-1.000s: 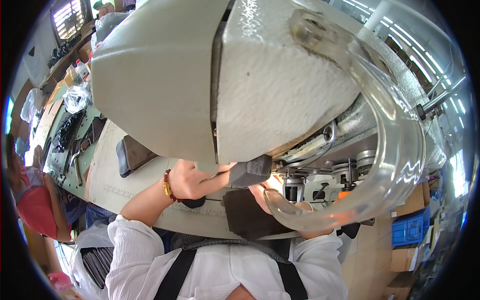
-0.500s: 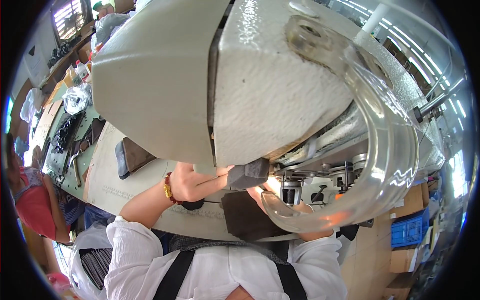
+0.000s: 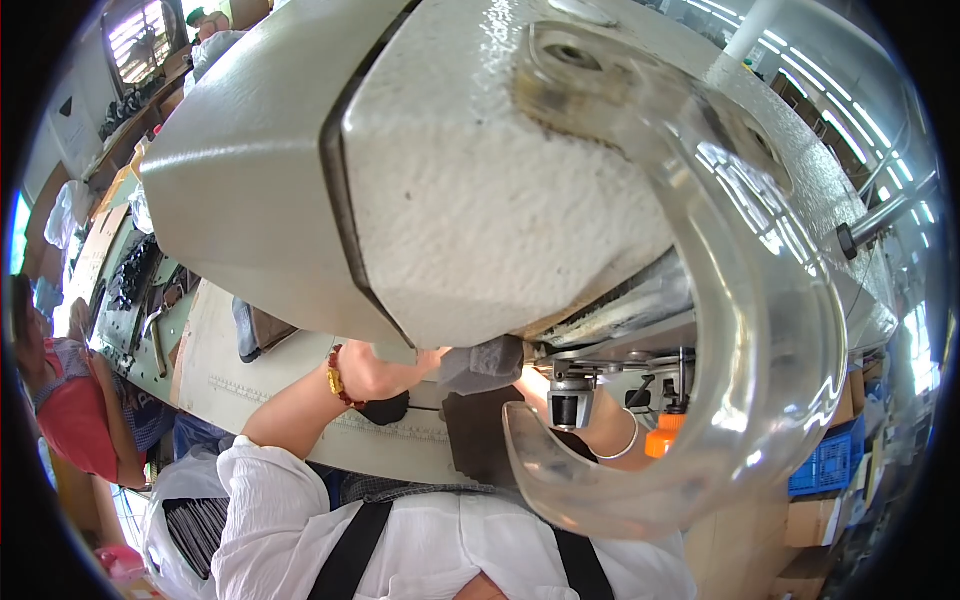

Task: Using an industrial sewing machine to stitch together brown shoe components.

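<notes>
A sewing machine (image 3: 500,190) fills the upper middle. Under its left side my left hand (image 3: 385,372) is closed on a folded grey cloth piece (image 3: 485,364), which lies up against the presser area. The machine head covers part of its fingers. My right hand (image 3: 597,425), with a thin bangle at the wrist, is behind the metal presser parts (image 3: 572,400); its fingers are mostly hidden. A dark brown flat piece (image 3: 480,440) lies on the table near my body, just below the grey cloth. A curved clear plastic guard (image 3: 760,400) arcs across the right side.
On the pale table (image 3: 225,330) to the left lies a brown and grey piece (image 3: 262,332). Beyond is a green bench (image 3: 130,330) with black scraps and tools. A person in red (image 3: 75,420) is at far left. A blue crate (image 3: 825,460) and cartons stand at right.
The view has shifted, so the machine head appears larger and farther left. The grey cloth and my left hand appear slightly left. My right wrist with its bangle shows more clearly.
</notes>
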Demonstrator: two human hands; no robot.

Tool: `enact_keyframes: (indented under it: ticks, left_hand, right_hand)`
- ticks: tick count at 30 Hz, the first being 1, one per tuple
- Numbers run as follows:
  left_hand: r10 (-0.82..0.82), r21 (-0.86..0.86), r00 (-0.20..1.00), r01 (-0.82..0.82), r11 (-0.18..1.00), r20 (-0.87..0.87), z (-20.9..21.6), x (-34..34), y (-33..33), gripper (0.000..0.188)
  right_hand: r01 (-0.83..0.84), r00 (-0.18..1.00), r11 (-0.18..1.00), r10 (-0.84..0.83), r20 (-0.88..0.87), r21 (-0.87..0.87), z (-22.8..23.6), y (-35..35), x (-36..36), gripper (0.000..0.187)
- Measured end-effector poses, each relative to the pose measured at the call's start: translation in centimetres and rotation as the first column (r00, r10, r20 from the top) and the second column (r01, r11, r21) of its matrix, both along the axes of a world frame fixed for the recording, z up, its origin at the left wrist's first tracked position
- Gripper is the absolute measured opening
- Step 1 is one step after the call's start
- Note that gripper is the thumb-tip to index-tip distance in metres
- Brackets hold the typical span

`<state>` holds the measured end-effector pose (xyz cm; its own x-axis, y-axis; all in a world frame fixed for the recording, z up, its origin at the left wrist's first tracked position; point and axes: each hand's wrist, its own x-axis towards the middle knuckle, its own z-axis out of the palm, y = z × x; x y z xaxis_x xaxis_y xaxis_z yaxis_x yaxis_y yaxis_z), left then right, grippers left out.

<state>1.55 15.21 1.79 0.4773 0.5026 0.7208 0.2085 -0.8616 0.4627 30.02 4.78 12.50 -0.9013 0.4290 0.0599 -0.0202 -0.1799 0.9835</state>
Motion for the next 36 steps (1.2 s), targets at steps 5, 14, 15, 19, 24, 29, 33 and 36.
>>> enact_keyframes:
  ticks: [5,14,15,19,24,29,33,36]
  left_hand:
    - [-0.038,0.085,0.989,0.051,0.995,-0.145,0.2,-0.5,0.9,0.028]
    - [0.231,0.571,0.944,-0.058,0.819,-0.236,1.3,-1.0,1.0,0.028]
    - [0.228,0.600,0.952,-0.062,0.797,-0.205,1.7,-1.2,0.8,0.027]
    - [0.129,-0.507,0.989,-0.073,0.859,0.076,3.2,0.7,-0.7,0.023]
    - [0.075,0.554,0.997,-0.069,0.829,0.011,8.1,1.6,-0.3,0.020]
    - [0.082,0.173,0.990,-0.101,0.980,0.117,12.5,1.5,-1.2,0.024]
    - [0.074,-0.450,0.955,0.067,0.890,0.288,15.1,3.7,0.9,0.028]
    - [0.147,-0.763,0.880,0.295,0.575,0.451,16.5,5.8,3.0,0.031]
  right_hand:
    - [-0.086,0.958,0.969,0.016,-0.286,-0.232,1.0,0.0,0.6,0.040]
    - [-0.347,0.675,0.804,-0.144,-0.724,-0.483,2.5,0.4,0.1,0.038]
    - [-0.363,0.655,0.794,-0.155,-0.740,-0.487,2.6,0.4,0.0,0.038]
    - [-0.397,0.600,0.772,-0.191,-0.777,-0.496,2.4,0.5,-0.1,0.037]
    - [-0.441,0.520,0.747,-0.238,-0.820,-0.497,3.3,0.0,-0.6,0.035]
    - [-0.533,0.385,0.723,-0.255,-0.887,-0.440,6.8,-3.6,-1.5,0.034]
    - [-0.656,0.482,0.169,-0.657,-0.580,-0.736,6.7,-5.2,-1.5,0.049]
    - [-0.455,0.518,0.177,-0.744,-0.421,-0.873,3.4,-5.2,-1.9,0.064]
